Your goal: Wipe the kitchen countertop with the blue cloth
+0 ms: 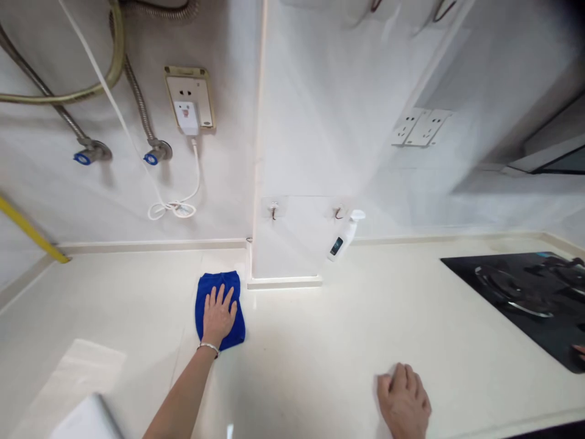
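One slim, silver-toned bracelet (pixel 209 346) encircles the left wrist (pixel 212 337). The left forearm (pixel 183 396) is bare. The left hand (pixel 219 318) and right hand (pixel 404 402) are likewise bare.

Open worktop (pixel 301 360) lies between the left grip (pixel 219 317) on a blue cloth (pixel 236 336) and the right grip (pixel 404 399). Behind, a jutting pillar (pixel 292 247) blocks passage; right of it are a bottle (pixel 348 230) and black hob (pixel 498 305).

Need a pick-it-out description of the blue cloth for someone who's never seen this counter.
On the pale countertop, find the white wall block left of the black cooktop. Just left of its base, the blue cloth lies under the left hand. It's flat fabric, unlike the round blue valve handles up on the wall.
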Motion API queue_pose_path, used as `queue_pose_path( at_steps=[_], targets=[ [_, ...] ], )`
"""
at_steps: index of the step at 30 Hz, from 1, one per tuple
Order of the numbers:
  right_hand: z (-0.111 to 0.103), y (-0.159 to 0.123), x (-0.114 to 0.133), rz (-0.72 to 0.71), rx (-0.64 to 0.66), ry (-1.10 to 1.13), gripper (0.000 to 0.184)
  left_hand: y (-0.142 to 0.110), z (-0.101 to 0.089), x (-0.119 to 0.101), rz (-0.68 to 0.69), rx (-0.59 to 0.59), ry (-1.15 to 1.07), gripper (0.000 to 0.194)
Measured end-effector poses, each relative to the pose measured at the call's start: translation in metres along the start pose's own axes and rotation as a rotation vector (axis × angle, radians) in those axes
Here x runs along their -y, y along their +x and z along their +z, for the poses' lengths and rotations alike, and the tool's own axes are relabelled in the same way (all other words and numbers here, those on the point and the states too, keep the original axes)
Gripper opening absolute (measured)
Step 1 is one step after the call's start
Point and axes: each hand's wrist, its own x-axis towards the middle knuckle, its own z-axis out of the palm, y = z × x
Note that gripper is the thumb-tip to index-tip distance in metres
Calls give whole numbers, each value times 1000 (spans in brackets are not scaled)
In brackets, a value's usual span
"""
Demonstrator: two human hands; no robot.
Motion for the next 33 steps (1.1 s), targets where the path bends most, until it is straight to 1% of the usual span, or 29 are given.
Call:
queue_pose_path(
  at_steps=[4,7,10,13,15,18,21,23,25,27,30,33],
  targets=[
    [-1,-1,4,-16,-35,-33,62,-38,-8,-13,-5,-14,59,53],
    [0,-1,4,-46,-72,-97,61,-68,-8,-31,8,-21,112,53],
    [3,-2,2,-64,-102,-144,59,-98,-5,-58,41,-31,146,54],
    [4,-3,1,-77,-97,-152,58,-126,-1,-93,81,-39,171,56],
    [3,-4,1,-75,-84,-147,57,-144,1,-118,116,-23,171,60],
    [0,-4,1,-80,-56,-123,57,-169,2,-155,190,55,116,67],
    [-1,-6,0,-82,-44,-99,58,-192,-2,-189,292,183,10,71],
    [0,-8,-1,-90,-56,-97,57,-203,-5,-207,371,277,-73,73],
    [3,-10,-4,-117,-74,-106,57,-208,-10,-217,430,364,-152,75],
    [6,-12,-7,-145,-93,-118,56,-208,-16,-221,463,432,-223,77],
    [9,-12,-10,-172,-125,-128,56,-202,-23,-218,488,491,-328,77],
    [9,-11,-12,-191,-138,-117,58,-195,-25,-208,490,504,-421,75]
  ],
)
